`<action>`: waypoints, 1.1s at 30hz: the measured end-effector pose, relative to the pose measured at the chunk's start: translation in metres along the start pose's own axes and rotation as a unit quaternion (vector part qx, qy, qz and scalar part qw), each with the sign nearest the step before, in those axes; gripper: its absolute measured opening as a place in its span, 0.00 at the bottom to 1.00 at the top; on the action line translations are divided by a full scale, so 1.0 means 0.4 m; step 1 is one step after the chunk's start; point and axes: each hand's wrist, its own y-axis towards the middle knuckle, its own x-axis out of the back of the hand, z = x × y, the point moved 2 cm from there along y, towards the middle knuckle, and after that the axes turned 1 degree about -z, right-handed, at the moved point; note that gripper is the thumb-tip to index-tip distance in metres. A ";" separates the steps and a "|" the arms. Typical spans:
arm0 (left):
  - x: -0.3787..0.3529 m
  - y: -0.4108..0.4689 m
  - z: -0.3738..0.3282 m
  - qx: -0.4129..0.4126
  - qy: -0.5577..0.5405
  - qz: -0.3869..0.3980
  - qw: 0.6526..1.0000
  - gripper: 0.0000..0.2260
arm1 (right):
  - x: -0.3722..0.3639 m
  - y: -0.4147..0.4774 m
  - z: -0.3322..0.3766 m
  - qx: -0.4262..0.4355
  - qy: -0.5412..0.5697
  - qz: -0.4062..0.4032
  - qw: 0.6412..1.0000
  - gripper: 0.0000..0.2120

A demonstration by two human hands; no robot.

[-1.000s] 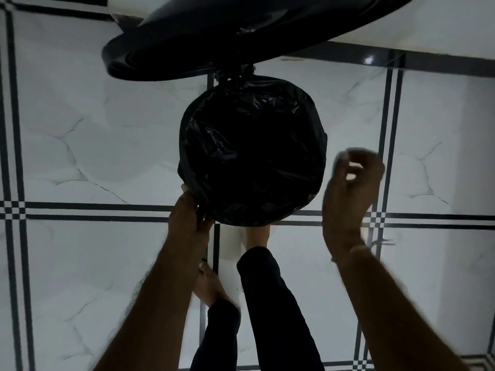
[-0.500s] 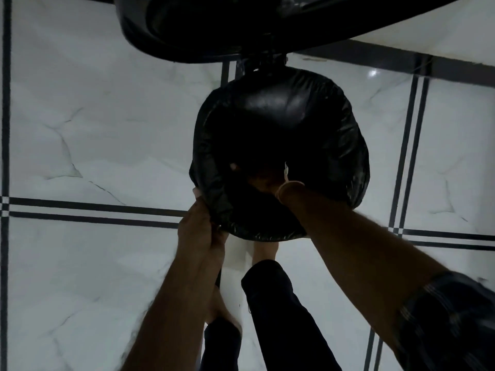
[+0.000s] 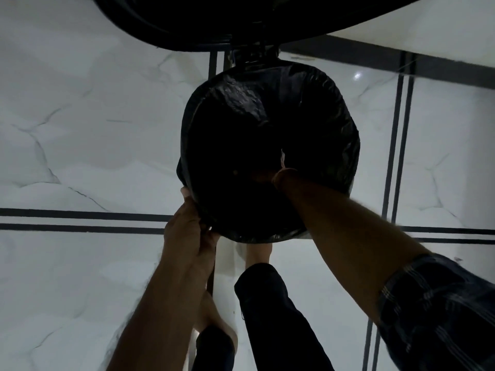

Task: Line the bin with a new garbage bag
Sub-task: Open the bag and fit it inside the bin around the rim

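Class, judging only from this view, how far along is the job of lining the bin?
Done: the black garbage bag is draped over the bin's rim, and the lid is up. In hand: the left hand pinches the bag at the near rim, while the right hand reaches inside. Left: seating the bag inside and closing the lid.

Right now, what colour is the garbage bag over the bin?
Black and glossy, seen in the head view: garbage bag, its edge held by the left hand.

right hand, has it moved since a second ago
Yes. The right hand went from beside the bin, over the floor stripe, down inside the bag.
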 end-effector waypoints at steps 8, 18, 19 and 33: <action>-0.038 -0.047 -0.022 0.022 -0.005 0.006 1.000 0.13 | 0.024 -0.206 -0.049 0.129 -0.304 -0.038 0.943 0.19; -0.043 -0.106 -0.033 0.006 -0.037 0.058 0.998 0.16 | 0.049 -0.486 -0.098 0.195 0.009 -0.504 0.841 0.22; -0.041 -0.108 -0.031 0.007 -0.045 0.056 0.997 0.16 | 0.043 -0.490 -0.125 0.136 0.100 -0.505 0.846 0.23; -0.059 -0.097 -0.027 0.015 -0.049 0.017 0.999 0.16 | 0.065 -0.415 -0.253 -0.049 0.744 -0.205 0.634 0.11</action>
